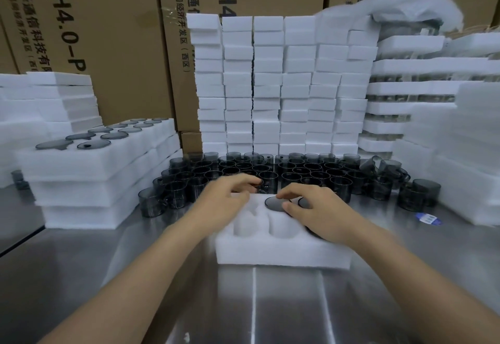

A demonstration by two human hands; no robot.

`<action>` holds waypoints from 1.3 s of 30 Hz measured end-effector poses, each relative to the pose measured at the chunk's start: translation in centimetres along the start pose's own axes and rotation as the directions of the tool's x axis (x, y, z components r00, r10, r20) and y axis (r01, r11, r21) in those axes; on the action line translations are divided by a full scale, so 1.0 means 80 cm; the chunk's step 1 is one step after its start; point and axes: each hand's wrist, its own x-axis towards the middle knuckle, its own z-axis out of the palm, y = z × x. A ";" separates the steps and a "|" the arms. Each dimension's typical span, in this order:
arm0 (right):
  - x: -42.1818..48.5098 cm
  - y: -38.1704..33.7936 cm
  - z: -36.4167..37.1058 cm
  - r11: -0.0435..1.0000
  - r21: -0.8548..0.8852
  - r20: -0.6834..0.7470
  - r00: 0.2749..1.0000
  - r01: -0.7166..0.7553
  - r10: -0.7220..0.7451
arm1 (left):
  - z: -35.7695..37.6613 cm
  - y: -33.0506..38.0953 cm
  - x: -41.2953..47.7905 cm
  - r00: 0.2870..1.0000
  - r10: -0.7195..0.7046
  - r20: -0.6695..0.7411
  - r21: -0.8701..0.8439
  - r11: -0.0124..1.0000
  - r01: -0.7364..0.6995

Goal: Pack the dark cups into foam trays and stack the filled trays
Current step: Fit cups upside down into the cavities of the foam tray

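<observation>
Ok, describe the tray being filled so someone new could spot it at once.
On the steel table, in front of the rows of loose cups, one white foam tray lies under the left hand and right hand. Unlike the stacked trays at left, it lies alone and has empty round pockets.

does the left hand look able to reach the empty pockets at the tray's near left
Probably yes. The left hand is right at the foam tray's far left edge, the empty pockets beside it lie uncovered, and the right hand sits over the right half.
</observation>
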 end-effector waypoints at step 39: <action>-0.014 -0.041 0.006 0.959 -0.116 -0.415 0.864 0.259 -0.284 | 0.008 0.052 -0.020 0.607 0.642 -0.468 0.397 0.767 -0.504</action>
